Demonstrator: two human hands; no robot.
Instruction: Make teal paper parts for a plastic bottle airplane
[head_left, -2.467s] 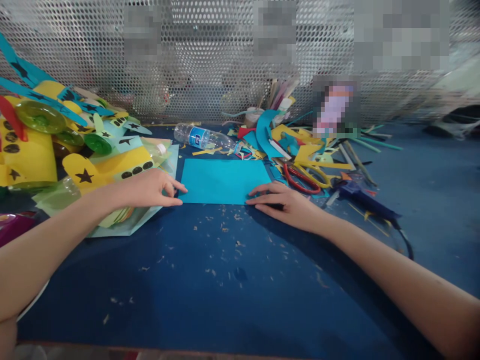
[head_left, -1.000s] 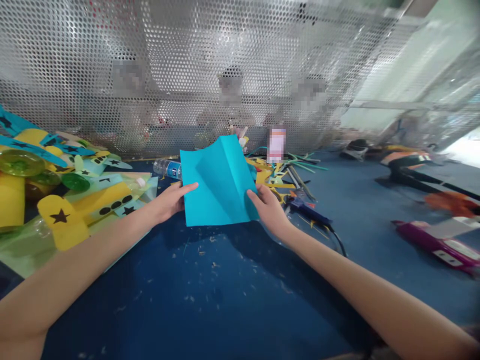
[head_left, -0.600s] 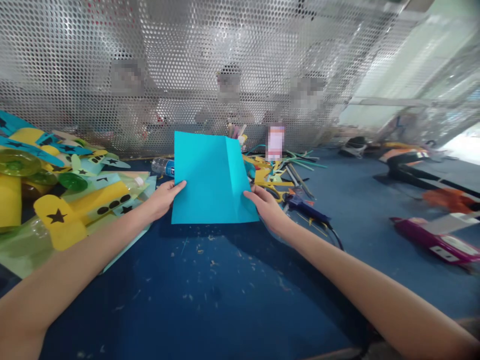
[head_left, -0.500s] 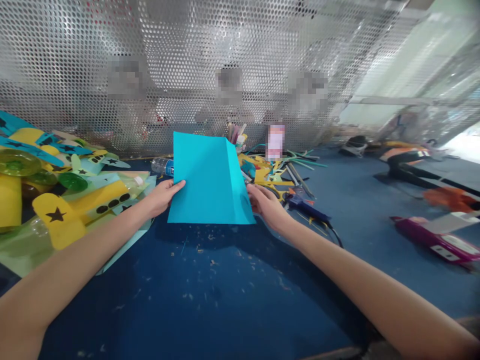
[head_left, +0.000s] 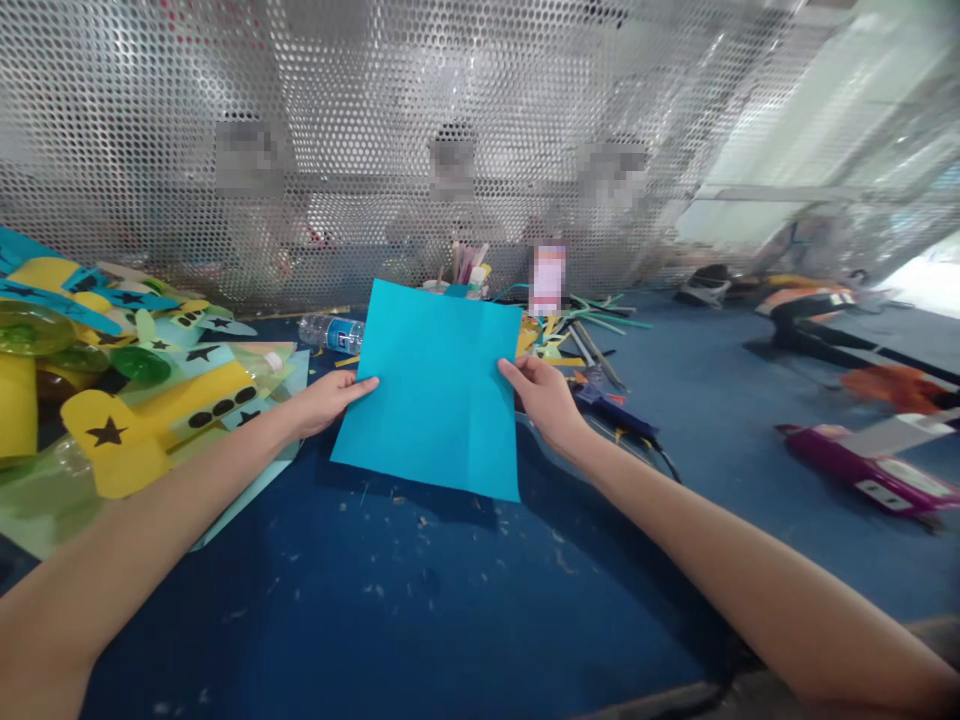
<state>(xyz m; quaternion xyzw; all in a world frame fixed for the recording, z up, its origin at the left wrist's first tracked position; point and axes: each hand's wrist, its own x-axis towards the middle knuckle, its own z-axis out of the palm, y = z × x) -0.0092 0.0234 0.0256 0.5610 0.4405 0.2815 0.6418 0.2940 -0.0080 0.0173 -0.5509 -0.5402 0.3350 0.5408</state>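
Note:
A turquoise sheet of paper (head_left: 435,390) is held up over the dark blue table (head_left: 420,600), unfolded, with faint crease lines across it. My left hand (head_left: 326,400) pinches its left edge and my right hand (head_left: 544,400) pinches its right edge. Both hands are closed on the sheet, which tilts slightly toward me.
A heap of yellow and turquoise paper planes with black stars (head_left: 127,400) fills the left. A water bottle (head_left: 330,332) lies behind the sheet. Paper scraps, sticks and a glue gun (head_left: 611,410) clutter the right. A perforated metal screen (head_left: 420,120) closes the back; people sit behind it.
The sheet lay folded flat on the table; both hands lifted it and opened it out. In the last half second it dropped lower and tilted.

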